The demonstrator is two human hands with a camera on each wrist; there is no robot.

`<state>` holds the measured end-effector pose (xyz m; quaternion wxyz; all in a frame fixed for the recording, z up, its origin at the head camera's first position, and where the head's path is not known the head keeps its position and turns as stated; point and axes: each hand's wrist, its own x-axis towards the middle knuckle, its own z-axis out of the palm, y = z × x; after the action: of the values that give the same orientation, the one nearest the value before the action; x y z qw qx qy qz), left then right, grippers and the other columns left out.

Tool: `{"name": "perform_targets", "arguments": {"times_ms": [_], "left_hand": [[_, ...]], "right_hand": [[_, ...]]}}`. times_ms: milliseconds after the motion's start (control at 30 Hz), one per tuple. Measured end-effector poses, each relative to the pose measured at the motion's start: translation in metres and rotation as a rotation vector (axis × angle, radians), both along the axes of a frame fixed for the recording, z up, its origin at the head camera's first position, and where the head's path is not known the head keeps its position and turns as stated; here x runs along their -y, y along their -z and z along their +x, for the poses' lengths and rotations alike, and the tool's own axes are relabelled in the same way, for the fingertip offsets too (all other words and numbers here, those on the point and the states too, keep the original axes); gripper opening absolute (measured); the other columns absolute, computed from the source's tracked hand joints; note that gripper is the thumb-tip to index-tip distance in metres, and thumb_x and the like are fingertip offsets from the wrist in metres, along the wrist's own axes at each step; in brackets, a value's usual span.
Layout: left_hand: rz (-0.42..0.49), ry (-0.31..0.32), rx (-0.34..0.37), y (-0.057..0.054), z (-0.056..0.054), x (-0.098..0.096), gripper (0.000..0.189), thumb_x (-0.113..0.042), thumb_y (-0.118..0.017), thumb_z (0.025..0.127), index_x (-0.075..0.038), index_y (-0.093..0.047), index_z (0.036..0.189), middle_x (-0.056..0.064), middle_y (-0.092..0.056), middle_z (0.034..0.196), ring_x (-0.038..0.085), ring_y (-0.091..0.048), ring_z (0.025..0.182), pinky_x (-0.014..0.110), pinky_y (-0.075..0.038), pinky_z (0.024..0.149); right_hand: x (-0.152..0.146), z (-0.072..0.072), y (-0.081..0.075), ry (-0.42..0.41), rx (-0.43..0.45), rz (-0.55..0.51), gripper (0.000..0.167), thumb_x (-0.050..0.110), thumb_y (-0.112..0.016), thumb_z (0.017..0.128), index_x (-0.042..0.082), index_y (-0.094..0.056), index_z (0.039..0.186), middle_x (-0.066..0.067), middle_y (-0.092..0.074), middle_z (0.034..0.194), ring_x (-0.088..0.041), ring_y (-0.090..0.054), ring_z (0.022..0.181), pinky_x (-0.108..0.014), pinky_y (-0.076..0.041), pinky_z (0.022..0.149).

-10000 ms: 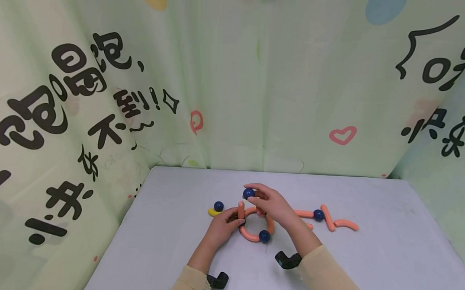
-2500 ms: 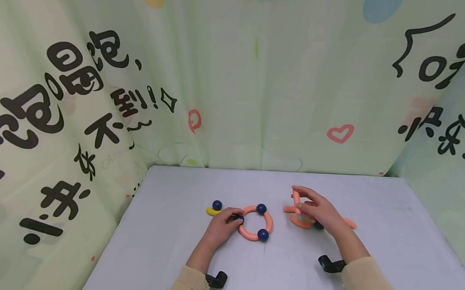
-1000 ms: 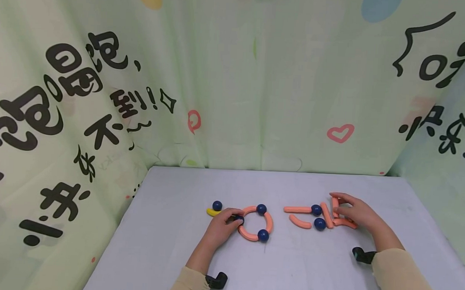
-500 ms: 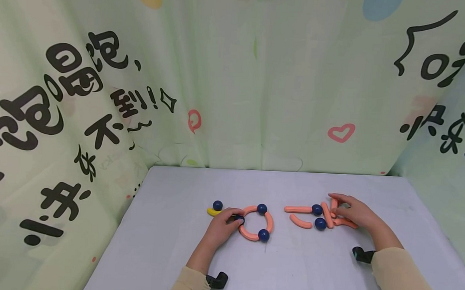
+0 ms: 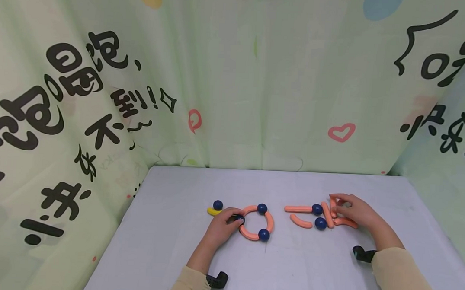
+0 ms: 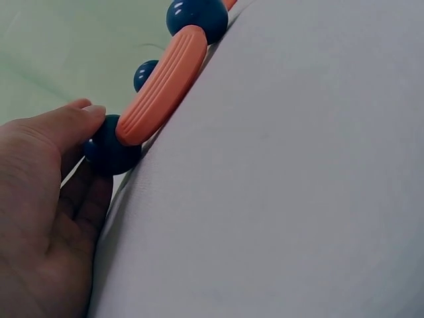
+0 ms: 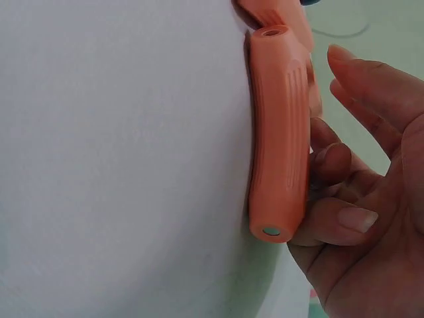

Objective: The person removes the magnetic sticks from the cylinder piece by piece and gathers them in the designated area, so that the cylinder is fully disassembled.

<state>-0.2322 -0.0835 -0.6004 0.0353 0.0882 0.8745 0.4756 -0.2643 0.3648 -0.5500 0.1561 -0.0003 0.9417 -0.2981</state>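
Observation:
A ring of curved orange magnetic building sticks (image 5: 269, 222) joined by blue balls lies on the table. At its left side my left hand (image 5: 220, 227) pinches a blue ball (image 6: 114, 149) between thumb and fingers, with a curved stick (image 6: 165, 89) attached. My right hand (image 5: 356, 212) is at the pile on the right, thumb and index finger around a straight orange stick (image 5: 333, 205). In the right wrist view those fingertips stand a little apart from the sticks. The lower fingers are bent behind a curved orange stick (image 7: 279, 139), which has a metal disc in its end.
Left of the right hand lie a straight stick (image 5: 297, 209), a curved stick (image 5: 301, 221), a slanted stick (image 5: 327, 215) and two blue balls (image 5: 320, 223). A yellow curved piece (image 5: 213, 212) and a blue ball (image 5: 217, 205) sit beyond the left hand. Printed curtains enclose the table.
My right hand has carried a straight stick from near the ring to the right-hand pile and loosened its fingers there. Earlier it set a blue ball on the ring. My left hand has kept its place.

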Motion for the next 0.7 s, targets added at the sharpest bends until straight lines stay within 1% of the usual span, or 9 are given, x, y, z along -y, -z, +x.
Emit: {"name": "perform_targets", "arguments": {"times_ms": [100,233,367,467,567,633,700], "left_hand": [[0.003,0.001,-0.01,0.001,0.0,0.0,0.021,-0.031,-0.068,0.094,-0.04,-0.067,0.113,-0.015,-0.065,0.122,0.013,-0.059,0.121,0.041,-0.049,0.105],[0.013,-0.002,-0.031,0.001,0.0,0.0,0.02,-0.03,-0.068,0.094,-0.038,-0.068,0.113,-0.015,-0.064,0.124,0.012,-0.059,0.122,0.04,-0.049,0.106],[0.002,0.016,-0.08,0.001,0.001,-0.001,0.021,-0.032,-0.066,0.095,-0.035,-0.069,0.115,-0.014,-0.063,0.127,0.014,-0.057,0.125,0.041,-0.047,0.107],[-0.039,0.043,-0.119,0.0,0.004,-0.001,0.022,-0.035,-0.065,0.095,-0.034,-0.069,0.117,-0.012,-0.06,0.132,0.016,-0.054,0.128,0.044,-0.046,0.109],[-0.091,0.074,-0.161,-0.001,0.009,-0.001,0.024,-0.038,-0.065,0.095,-0.034,-0.069,0.118,-0.011,-0.057,0.136,0.017,-0.05,0.132,0.045,-0.045,0.11],[-0.114,0.11,-0.208,-0.002,0.012,-0.002,0.025,-0.037,-0.066,0.094,-0.032,-0.069,0.119,-0.01,-0.055,0.137,0.018,-0.049,0.132,0.045,-0.045,0.109],[-0.147,0.157,-0.257,-0.003,0.015,-0.002,0.027,-0.037,-0.068,0.093,-0.03,-0.069,0.119,-0.008,-0.053,0.139,0.019,-0.046,0.134,0.046,-0.043,0.11]], "right_hand": [[0.002,0.001,-0.004,0.02,-0.014,-0.009,0.066,0.049,-0.06,0.095,0.016,-0.042,0.149,-0.024,-0.046,0.135,-0.042,-0.045,0.112,-0.047,-0.049,0.079],[0.011,0.003,-0.011,0.021,-0.053,-0.032,0.06,0.043,-0.059,0.097,0.016,-0.043,0.148,-0.023,-0.047,0.136,-0.044,-0.043,0.116,-0.05,-0.05,0.082],[0.027,0.008,-0.017,0.014,-0.079,-0.079,0.06,0.046,-0.059,0.097,0.016,-0.045,0.148,-0.021,-0.047,0.136,-0.039,-0.044,0.114,-0.041,-0.051,0.078],[0.042,0.015,-0.02,0.002,-0.092,-0.123,0.059,0.048,-0.059,0.096,0.018,-0.047,0.146,-0.018,-0.048,0.133,-0.032,-0.048,0.103,-0.032,-0.048,0.07],[0.06,0.022,-0.022,-0.027,-0.118,-0.158,0.055,0.044,-0.061,0.096,0.018,-0.051,0.143,-0.014,-0.052,0.128,-0.024,-0.051,0.088,-0.03,-0.046,0.063],[0.075,0.028,-0.023,-0.055,-0.137,-0.187,0.05,0.041,-0.063,0.096,0.018,-0.055,0.14,-0.01,-0.056,0.124,-0.021,-0.051,0.083,-0.03,-0.046,0.063],[0.09,0.035,-0.022,-0.077,-0.139,-0.226,0.044,0.037,-0.064,0.096,0.019,-0.058,0.136,-0.008,-0.059,0.123,-0.019,-0.051,0.083,-0.028,-0.047,0.065]]}}
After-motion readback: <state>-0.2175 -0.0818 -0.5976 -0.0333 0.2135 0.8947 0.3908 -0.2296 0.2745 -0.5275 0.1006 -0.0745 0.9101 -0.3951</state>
